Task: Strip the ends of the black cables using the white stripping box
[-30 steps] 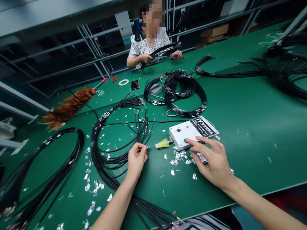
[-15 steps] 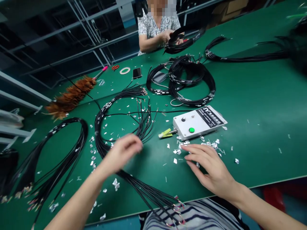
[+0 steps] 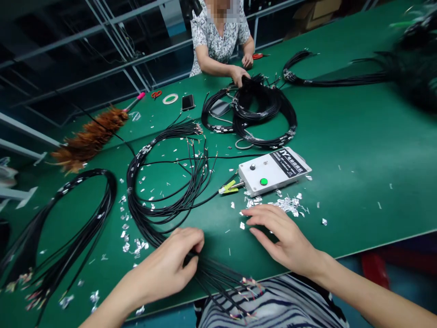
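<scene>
Near the table's front edge, my left hand (image 3: 170, 262) is curled round a bundle of thin black cables (image 3: 136, 200). The bundle loops behind the hand, and its stripped, coloured wire ends reach over the edge by my lap. My right hand (image 3: 282, 237) hovers with fingers apart over the green table, holding nothing. Just beyond its fingertips lie silvery foil scraps (image 3: 290, 205). Behind these is a flat white box (image 3: 262, 175) with a knob, a green button and a dark label. A yellow-tabbed clip (image 3: 228, 187) projects from the box's left end.
More coiled black cables (image 3: 290, 132) lie at the back, where a co-worker's hand (image 3: 241, 75) touches them. Another cable loop (image 3: 111, 191) is at left. A brown feather duster (image 3: 92, 139), tape roll (image 3: 170, 99), phone (image 3: 187, 103) and red-handled scissors (image 3: 156, 94) lie along the far left.
My left hand has come down onto the cable bundle and closed round it. My right hand stays open. The co-worker has lowered a cable coil onto the others and put down a red-handled tool.
</scene>
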A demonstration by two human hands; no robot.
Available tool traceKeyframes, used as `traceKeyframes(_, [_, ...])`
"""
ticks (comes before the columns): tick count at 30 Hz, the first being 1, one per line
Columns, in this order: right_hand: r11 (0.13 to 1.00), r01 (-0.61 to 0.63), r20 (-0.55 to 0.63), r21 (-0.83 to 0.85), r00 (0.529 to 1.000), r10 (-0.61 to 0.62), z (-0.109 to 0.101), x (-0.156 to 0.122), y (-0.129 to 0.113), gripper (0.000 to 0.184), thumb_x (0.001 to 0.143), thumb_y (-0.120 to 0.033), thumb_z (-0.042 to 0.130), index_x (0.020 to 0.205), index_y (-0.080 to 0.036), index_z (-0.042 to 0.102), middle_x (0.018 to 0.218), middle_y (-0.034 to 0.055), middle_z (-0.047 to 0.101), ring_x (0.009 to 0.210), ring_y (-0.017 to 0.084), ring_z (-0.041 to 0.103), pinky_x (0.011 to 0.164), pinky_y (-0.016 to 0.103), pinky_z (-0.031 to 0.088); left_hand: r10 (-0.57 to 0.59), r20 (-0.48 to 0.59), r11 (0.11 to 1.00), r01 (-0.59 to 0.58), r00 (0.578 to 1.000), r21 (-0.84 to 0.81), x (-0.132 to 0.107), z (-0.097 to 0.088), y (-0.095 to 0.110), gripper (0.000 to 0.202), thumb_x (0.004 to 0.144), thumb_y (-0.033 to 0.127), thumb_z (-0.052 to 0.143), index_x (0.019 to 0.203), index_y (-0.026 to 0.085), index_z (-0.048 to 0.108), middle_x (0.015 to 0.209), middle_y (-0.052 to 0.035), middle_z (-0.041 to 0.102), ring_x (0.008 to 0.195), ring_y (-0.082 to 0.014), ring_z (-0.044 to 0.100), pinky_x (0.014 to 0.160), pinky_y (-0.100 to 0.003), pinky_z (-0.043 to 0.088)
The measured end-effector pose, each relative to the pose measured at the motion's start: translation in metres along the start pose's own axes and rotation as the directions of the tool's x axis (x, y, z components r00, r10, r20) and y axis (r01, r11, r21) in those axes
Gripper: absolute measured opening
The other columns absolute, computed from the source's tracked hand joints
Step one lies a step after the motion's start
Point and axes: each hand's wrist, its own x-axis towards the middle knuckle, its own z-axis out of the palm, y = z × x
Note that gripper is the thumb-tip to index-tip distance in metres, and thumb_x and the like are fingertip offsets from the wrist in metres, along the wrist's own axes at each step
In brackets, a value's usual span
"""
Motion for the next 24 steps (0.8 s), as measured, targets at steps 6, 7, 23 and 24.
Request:
traceKeyframes(6, [0.972,-0.145,0.058,0.183,0.989,0.137,0.002,0.001,-0.006,0.013,0.096,-0.015,0.053,0.105,-0.022,0.06,0.11,0.0064,0.07,0.104,0.021,0.064,0.09,0.038,0.051,0.005,-0.028,0.999,-0.003,1.0,0.049,0.02,0.004,0.006,0.02,0.066,0.005,0.043,0.071,0.022,0.033,0.073,0.0018,0.046,0.07,-0.0171,0.043,0.068,-0.03,0.035])
traceKeyframes(7, [0.958,-0.184,0.077,0.219,0.982,0.171,0.002,0.002,-0.006,0.013,0.096,-0.016,0.053,0.105,-0.022,0.061,0.107,0.0058,0.07,0.102,0.02,0.065,0.089,0.037,0.052,-0.01,-0.024,0.999,0.01,1.0,0.034,0.021,0.004,0.006,0.021,0.066,0.006,0.045,0.069,0.022,0.031,0.069,0.0026,0.044,0.067,-0.0165,0.041,0.065,-0.03,0.033])
traceKeyframes(23, [0.706,-0.449,0.404,0.547,0.881,0.247,0.024,0.005,-0.033,0.015,0.086,-0.014,0.06,0.093,-0.02,0.072,0.086,0.0026,0.075,0.077,0.016,0.07,0.073,0.028,0.056,-0.075,-0.227,0.733,-0.101,0.971,-0.673,0.058,0.025,0.027,0.018,0.088,0.034,0.055,0.078,0.018,0.055,0.068,0.0028,0.05,0.064,-0.0134,0.044,0.06,-0.024,0.036])
traceKeyframes(24, [0.646,-0.511,0.347,0.568,0.86,0.375,0.02,0.009,-0.028,0.011,0.085,-0.02,0.063,0.093,-0.019,0.071,0.087,0.0037,0.075,0.077,0.017,0.069,0.071,0.028,0.056,-0.096,-0.241,0.704,-0.105,0.966,-0.702,0.059,0.026,0.026,0.019,0.087,0.035,0.056,0.078,0.018,0.056,0.067,0.003,0.049,0.063,-0.0131,0.044,0.059,-0.024,0.036])
